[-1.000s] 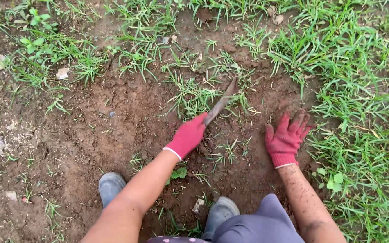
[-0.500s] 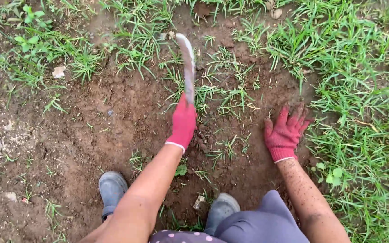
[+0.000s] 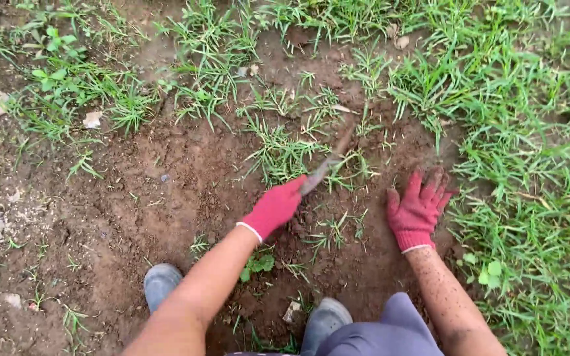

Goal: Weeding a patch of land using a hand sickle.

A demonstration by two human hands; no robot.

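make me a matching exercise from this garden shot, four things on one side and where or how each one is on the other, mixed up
Things:
1. left hand
2. right hand
3. blade tool
4. grey shoe

States:
A. flat on the bare soil, fingers spread, beside the thick grass
B. bottom of the view, under the left forearm
C. closed round a handle
D. tip down in a grass clump, blurred

Pairs: 1-C, 2-A, 3-D, 4-B
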